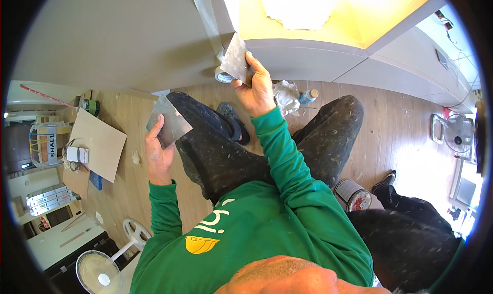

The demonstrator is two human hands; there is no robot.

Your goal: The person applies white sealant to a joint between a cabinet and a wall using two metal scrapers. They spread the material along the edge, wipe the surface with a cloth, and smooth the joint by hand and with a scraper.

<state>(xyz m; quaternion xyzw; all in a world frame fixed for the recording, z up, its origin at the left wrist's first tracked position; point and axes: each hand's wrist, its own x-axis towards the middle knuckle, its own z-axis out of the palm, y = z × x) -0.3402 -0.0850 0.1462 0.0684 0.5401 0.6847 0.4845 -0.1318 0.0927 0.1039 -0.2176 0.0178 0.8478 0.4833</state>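
Left hand pinches a flat grey metal plate; right hand clasps a smeared grey metal blade, both edge-gripped, seemingly leaving faces free.

You had a wood-grain floor below you, washed with glare on your right. A grey panel spread ahead to your left, beside a niche glowing yellow-white; pale fronts ran rightward. A ladder, board and white fan were leftward, another fan rightward.
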